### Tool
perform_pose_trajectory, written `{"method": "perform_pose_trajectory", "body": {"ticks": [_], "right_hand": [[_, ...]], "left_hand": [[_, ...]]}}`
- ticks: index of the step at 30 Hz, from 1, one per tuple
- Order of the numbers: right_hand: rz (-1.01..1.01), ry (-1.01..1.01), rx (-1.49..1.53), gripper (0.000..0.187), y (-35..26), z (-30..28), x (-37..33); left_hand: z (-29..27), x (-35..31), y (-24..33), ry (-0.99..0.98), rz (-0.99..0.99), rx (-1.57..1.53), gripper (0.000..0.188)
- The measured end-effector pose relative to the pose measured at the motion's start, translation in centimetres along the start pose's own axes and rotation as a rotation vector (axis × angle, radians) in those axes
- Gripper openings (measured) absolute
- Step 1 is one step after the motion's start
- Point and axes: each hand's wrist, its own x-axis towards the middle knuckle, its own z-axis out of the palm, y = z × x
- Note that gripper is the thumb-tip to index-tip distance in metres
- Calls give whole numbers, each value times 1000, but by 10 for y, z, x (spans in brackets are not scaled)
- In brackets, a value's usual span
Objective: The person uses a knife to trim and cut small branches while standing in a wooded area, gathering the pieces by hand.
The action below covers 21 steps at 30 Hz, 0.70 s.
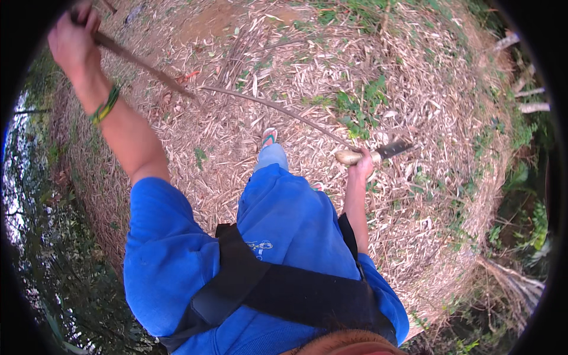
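Note:
My left hand, raised at the far left, is wrapped round a brown wooden stick that slants down to the right over the litter. A yellow and green band circles that wrist. Lower down on the right, my right hand grips a machete by its pale wooden handle, with the short-looking dark blade pointing right. A thin curved stick runs from near the tip of the first stick to my right hand; whether that hand also holds it, I cannot tell.
Dry leaf litter covers the ground, with a small green plant ahead of my right hand. My foot in a flip-flop is on the litter. Trees stand at the left; exposed roots and pale branches lie right.

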Motion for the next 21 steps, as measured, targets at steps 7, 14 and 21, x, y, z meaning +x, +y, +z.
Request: {"method": "perform_pose_trajectory", "body": {"ticks": [7,14,21], "right_hand": [[3,73,-71,21,34,43,22],[110,101,-260,17,53,76,14],[76,230,-291,10,69,121,-15]], "left_hand": [[-153,-95,-372,-234,73,957,52],[-137,-257,-530,-481,-768,1010,45],[-56,-121,-655,-744,-900,978,58]]}}
